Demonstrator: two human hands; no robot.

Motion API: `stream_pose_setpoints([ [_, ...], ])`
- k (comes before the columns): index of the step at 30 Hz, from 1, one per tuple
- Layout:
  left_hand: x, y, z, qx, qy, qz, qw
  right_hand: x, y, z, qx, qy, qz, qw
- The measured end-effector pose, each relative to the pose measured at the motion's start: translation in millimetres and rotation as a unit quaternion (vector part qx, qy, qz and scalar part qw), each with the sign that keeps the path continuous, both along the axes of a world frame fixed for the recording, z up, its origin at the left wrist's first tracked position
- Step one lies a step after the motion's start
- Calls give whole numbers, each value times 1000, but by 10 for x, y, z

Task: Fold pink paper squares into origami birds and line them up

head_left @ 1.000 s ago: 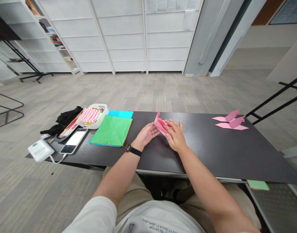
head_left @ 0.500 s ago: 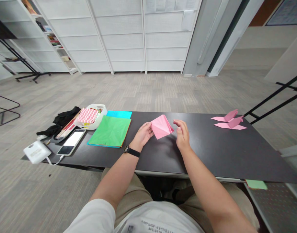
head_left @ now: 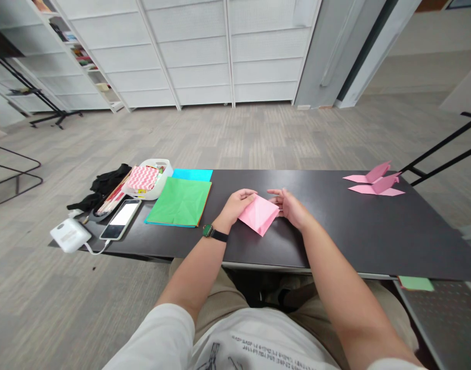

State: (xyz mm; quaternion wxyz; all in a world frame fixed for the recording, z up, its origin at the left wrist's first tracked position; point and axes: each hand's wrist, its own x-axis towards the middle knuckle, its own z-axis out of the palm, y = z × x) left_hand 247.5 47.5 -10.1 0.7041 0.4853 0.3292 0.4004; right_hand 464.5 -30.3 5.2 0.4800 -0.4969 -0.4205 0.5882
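A folded square of pink origami paper (head_left: 259, 215) is tilted just above the middle of the table, one corner toward me. My left hand (head_left: 235, 206) is closed on its left side, thumb on top and fingers behind. At the right corner is my right hand (head_left: 292, 209), its fingers stretched out and apart. Some of those fingertips are at or behind the paper's edge; whether they touch it I cannot tell. Two finished pink paper birds (head_left: 377, 186) stand side by side at the far right of the table.
On the dark table (head_left: 346, 231), a green paper stack (head_left: 181, 203) lies left of my hands over blue sheets (head_left: 192, 175). Further left are a white basket (head_left: 166, 174), a phone (head_left: 121, 220) cabled to a white power bank (head_left: 70, 235), and black cloth (head_left: 110, 178).
The pink paper has turned from an edge-on, partly opened shape to a flat square facing me. My right hand let go, moved right, then came back to its right corner.
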Motion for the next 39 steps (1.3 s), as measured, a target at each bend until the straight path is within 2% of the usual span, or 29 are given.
stream_pose_setpoints([
  [3,32,-8,2,38,41,-25,998,23,3,-83,33,-55,-9,998],
  [7,20,-20,11,79,66,-4,995,97,40,-231,96,-180,-83,975],
  [9,19,-36,2,97,78,-1,992,125,42,-259,111,-281,-107,947],
  [13,64,-70,-13,105,80,3,991,114,23,-229,187,-464,-128,856],
  [16,118,-79,11,128,86,-8,988,55,34,-217,212,-543,-116,804],
  [19,167,-77,40,201,110,-18,973,-9,67,-244,189,-598,-101,772],
  [22,199,-76,41,245,130,-28,960,-45,89,-268,172,-619,-89,761],
  [26,214,-78,-9,238,120,-39,963,-49,85,-276,175,-628,-87,753],
  [31,206,-76,-77,264,142,-47,953,-37,65,-300,185,-632,-99,746],
  [35,148,-93,-50,237,141,-25,961,-38,46,-307,179,-636,-103,744],
  [36,113,-100,-27,256,169,-31,951,-40,42,-303,177,-637,-101,743],
  [37,67,-109,1,297,218,-48,929,-42,38,-299,173,-640,-99,742],
  [38,9,-121,33,353,282,-72,889,-43,35,-293,167,-644,-96,740],
  [39,-61,-136,67,415,351,-103,833,-45,32,-287,161,-648,-91,739],
])
